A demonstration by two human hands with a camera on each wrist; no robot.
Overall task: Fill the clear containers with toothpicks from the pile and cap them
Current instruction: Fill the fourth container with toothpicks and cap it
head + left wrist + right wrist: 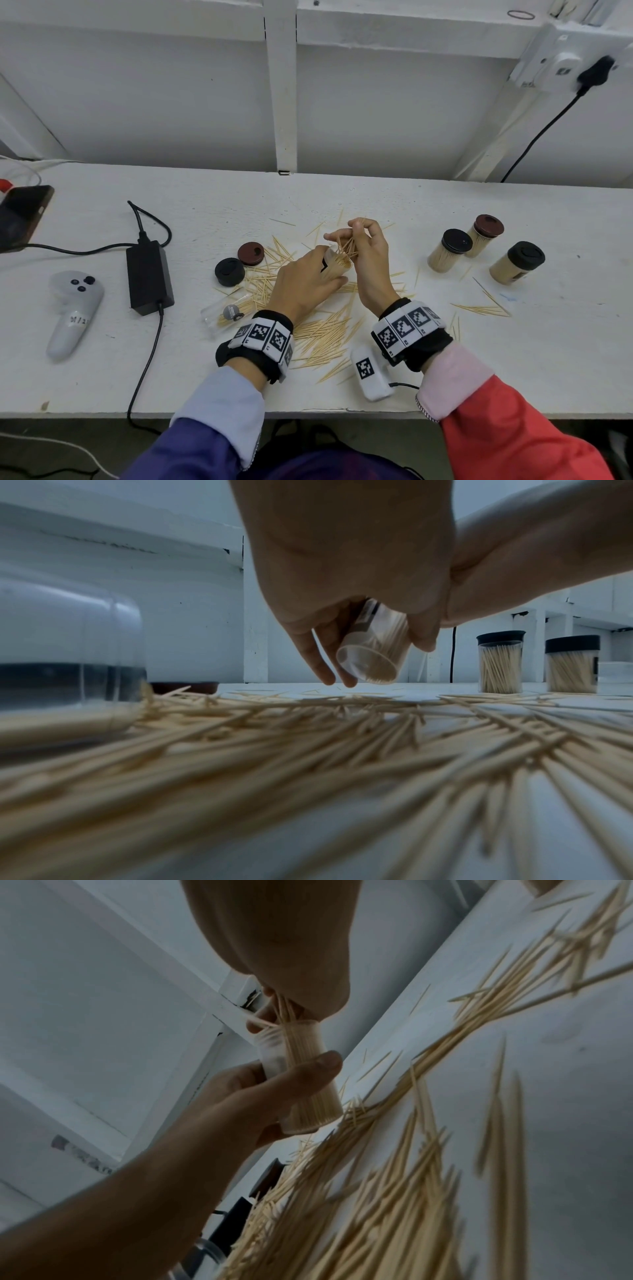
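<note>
My left hand (305, 281) grips a clear container (337, 265) tilted above the table, partly filled with toothpicks (373, 647) (301, 1080). My right hand (363, 246) pinches a bundle of toothpicks (346, 245) and holds their tips in the container's mouth (284, 1020). The toothpick pile (322, 335) spreads under and in front of both hands. Another clear container (226, 310) lies on its side at the left of the pile, with few toothpicks inside. A black cap (229, 271) and a brown cap (250, 253) lie loose nearby.
Three filled, capped containers (448, 250) (484, 234) (517, 262) stand at the right. A black power adapter (149, 277) with cables, a white controller (73, 308) and a phone (24, 216) lie at the left. A white tagged device (370, 371) sits near the front edge.
</note>
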